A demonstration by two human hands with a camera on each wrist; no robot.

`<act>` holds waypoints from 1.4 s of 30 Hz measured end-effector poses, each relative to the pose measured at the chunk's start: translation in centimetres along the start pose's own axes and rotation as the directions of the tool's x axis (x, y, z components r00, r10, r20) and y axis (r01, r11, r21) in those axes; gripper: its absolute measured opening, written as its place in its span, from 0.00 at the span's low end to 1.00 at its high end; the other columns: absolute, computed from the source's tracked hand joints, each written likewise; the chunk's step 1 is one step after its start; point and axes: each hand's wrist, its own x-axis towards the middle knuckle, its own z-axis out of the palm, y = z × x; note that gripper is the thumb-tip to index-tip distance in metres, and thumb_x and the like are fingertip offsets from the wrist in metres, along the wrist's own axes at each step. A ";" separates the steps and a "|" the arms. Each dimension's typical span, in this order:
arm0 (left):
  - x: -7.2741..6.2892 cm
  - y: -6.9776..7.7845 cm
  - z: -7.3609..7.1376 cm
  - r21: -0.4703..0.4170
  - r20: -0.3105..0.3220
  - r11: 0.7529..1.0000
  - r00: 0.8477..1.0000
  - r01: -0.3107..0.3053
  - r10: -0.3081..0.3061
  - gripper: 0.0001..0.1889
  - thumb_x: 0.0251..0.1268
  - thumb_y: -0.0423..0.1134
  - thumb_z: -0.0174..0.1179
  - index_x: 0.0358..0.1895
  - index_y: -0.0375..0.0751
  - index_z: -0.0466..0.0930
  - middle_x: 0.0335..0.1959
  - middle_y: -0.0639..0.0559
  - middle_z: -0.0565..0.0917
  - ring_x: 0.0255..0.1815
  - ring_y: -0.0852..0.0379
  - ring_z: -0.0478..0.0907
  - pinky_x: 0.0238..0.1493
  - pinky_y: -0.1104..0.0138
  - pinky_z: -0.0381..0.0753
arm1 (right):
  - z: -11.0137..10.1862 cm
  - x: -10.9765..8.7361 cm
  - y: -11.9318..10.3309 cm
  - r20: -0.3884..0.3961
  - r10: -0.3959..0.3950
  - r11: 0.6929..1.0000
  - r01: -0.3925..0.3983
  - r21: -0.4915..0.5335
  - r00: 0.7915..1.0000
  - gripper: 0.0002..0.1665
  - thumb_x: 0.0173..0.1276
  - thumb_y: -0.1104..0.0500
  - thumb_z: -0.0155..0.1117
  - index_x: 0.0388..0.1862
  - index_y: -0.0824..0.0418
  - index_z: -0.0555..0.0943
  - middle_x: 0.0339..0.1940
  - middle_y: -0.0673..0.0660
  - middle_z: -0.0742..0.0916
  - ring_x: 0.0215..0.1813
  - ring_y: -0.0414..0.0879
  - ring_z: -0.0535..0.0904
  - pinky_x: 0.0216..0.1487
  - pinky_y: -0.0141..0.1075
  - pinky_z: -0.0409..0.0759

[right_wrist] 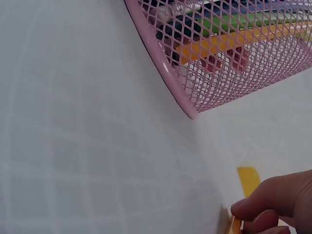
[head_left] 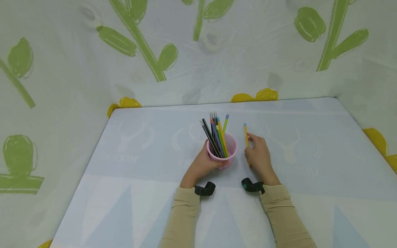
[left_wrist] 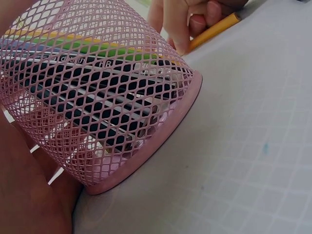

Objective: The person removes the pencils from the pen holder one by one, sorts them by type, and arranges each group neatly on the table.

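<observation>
Yellow pencil point(head_left: 246, 140) is on or just above the table point(head_left: 155, 144), right of the pink mesh cup point(head_left: 232, 140) and apart from it; can't tell if it's lifted. Blue end points away from the person. Should be light and stiff, a bit slick, prone to roll; mid-shaft is the sensible hold.

Right hand point(head_left: 260, 155) pinches it thumb-to-finger, gap closed down to the shaft; other fingers tucked. Forearm comes in from lower right, hand angled inward.

Left hand point(head_left: 203, 163) grips the cup's wall below the rim, thumb across the near side, fingers round the left, opened to about the cup's girth. Forearm comes in from lower left. Cup likely light, fairly rigid, mesh grippy; leaning pencils point(head_left: 222, 137) probably make it top-heavy.
</observation>
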 end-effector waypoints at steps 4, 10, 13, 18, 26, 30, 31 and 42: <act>0.1 -0.3 0.1 -0.001 -0.004 1.000 1.000 -0.002 0.002 0.45 0.33 0.46 0.74 0.59 0.54 0.56 0.52 0.61 0.70 0.52 0.61 0.67 0.55 0.63 0.65 | 0.0 0.0 0.0 -0.012 0.019 1.000 -0.019 0.013 1.000 0.29 0.57 0.63 0.51 0.61 0.57 0.67 0.57 0.60 0.70 0.37 0.51 0.68 0.39 0.41 0.67; -0.5 1.5 -0.2 -0.016 0.011 0.999 0.999 0.034 -0.034 0.43 0.36 0.41 0.74 0.59 0.51 0.57 0.52 0.59 0.70 0.53 0.60 0.67 0.55 0.63 0.64 | -0.1 -0.1 -0.1 -0.004 0.051 0.994 -0.051 0.092 0.999 0.24 0.62 0.57 0.52 0.59 0.56 0.69 0.57 0.59 0.71 0.44 0.53 0.68 0.46 0.45 0.66; -0.8 2.2 -0.2 -0.013 0.013 1.000 1.000 0.026 -0.026 0.42 0.37 0.39 0.73 0.59 0.48 0.57 0.53 0.57 0.70 0.52 0.58 0.67 0.55 0.63 0.64 | -0.2 -0.1 -0.1 -0.023 0.050 0.991 -0.047 0.129 0.998 0.23 0.63 0.56 0.52 0.58 0.56 0.70 0.57 0.58 0.72 0.54 0.53 0.67 0.54 0.49 0.63; -0.5 1.8 -0.3 -0.008 0.010 1.000 1.000 0.018 -0.018 0.43 0.36 0.41 0.73 0.59 0.49 0.57 0.52 0.57 0.70 0.53 0.59 0.67 0.55 0.63 0.65 | -0.3 -0.3 -0.1 -0.065 0.088 0.964 -0.069 0.256 0.994 0.20 0.66 0.51 0.48 0.55 0.51 0.72 0.54 0.52 0.74 0.48 0.48 0.71 0.46 0.43 0.69; 0.2 -0.5 0.0 0.012 0.000 1.000 1.000 -0.012 0.012 0.45 0.33 0.48 0.74 0.59 0.55 0.56 0.52 0.60 0.69 0.52 0.60 0.67 0.54 0.62 0.66 | -0.2 -0.6 -0.2 -0.109 0.032 0.880 0.024 0.475 0.994 0.17 0.67 0.48 0.49 0.50 0.53 0.75 0.39 0.54 0.79 0.26 0.48 0.72 0.22 0.31 0.69; 0.2 -0.4 0.0 0.015 0.000 1.000 1.000 -0.006 0.006 0.45 0.33 0.49 0.74 0.59 0.55 0.56 0.52 0.61 0.69 0.52 0.61 0.67 0.54 0.63 0.66 | -0.5 -1.2 -1.2 -0.122 -0.013 0.844 0.076 0.531 0.992 0.17 0.67 0.49 0.50 0.48 0.57 0.75 0.42 0.56 0.80 0.32 0.52 0.75 0.25 0.32 0.70; 0.2 -0.3 0.0 0.014 0.000 1.000 1.000 -0.004 0.004 0.45 0.33 0.48 0.74 0.59 0.55 0.56 0.52 0.61 0.69 0.52 0.61 0.67 0.54 0.63 0.66 | -0.6 -1.4 -1.6 -0.121 -0.023 0.837 0.085 0.541 0.992 0.16 0.67 0.50 0.50 0.48 0.57 0.75 0.42 0.57 0.80 0.33 0.52 0.75 0.26 0.33 0.71; -0.6 1.5 -0.4 -0.062 0.056 0.998 0.998 0.022 -0.019 0.44 0.37 0.39 0.73 0.60 0.51 0.55 0.53 0.56 0.69 0.52 0.57 0.66 0.54 0.63 0.66 | 1.6 -0.7 -1.2 -0.067 -0.234 0.819 0.234 0.525 0.970 0.28 0.64 0.43 0.52 0.60 0.52 0.68 0.50 0.51 0.79 0.51 0.43 0.74 0.49 0.34 0.73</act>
